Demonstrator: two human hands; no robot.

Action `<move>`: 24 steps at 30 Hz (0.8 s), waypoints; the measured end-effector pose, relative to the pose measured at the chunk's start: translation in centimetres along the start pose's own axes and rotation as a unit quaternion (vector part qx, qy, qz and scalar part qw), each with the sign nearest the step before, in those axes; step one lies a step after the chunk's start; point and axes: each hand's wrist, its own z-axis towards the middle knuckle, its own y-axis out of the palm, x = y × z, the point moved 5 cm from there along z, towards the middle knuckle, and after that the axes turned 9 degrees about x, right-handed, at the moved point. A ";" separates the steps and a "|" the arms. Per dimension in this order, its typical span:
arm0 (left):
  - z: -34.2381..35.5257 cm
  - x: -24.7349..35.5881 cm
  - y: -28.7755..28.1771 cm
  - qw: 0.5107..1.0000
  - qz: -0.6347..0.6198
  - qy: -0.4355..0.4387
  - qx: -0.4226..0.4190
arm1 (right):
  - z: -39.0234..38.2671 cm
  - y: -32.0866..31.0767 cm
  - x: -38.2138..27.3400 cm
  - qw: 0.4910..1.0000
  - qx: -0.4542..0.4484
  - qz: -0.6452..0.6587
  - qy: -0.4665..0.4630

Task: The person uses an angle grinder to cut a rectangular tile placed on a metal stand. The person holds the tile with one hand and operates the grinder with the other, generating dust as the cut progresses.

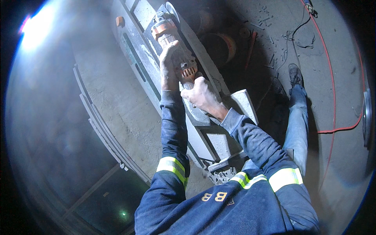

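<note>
A dusty orange-and-grey angle grinder (183,58) points away from me over a long pale slab (201,53). My left hand (169,64) is wrapped round the tool's body just behind its head. Farther back, my right hand (203,96) is closed round the rear handle. Beside the grinder's head, at the far end, a thin round edge like a disc or guard shows; whether it touches the slab I cannot tell. Pale dust coats both hands. The slab rests on a metal frame (138,64).
An orange block (120,21) sits on the frame's far left. Another slab piece (244,103) juts out by my right wrist. Red hose (331,74) and dark cables run along the floor at right, near scattered offcuts (270,43). Long strips (105,129) lie at left. Dusty haze hangs around a bright lamp.
</note>
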 end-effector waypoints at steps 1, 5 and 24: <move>-0.1 0.0 -0.1 1.000 0.005 -0.004 -0.003 | -0.3 0.0 0.0 1.000 -0.004 -0.004 0.006; -0.9 -0.2 -0.3 1.000 0.009 -0.025 0.002 | -1.9 -0.7 -0.7 0.999 -0.006 0.010 0.039; 0.2 -0.8 -1.0 0.999 0.030 -0.011 0.013 | -0.3 -0.4 -0.4 1.000 -0.007 0.020 -0.002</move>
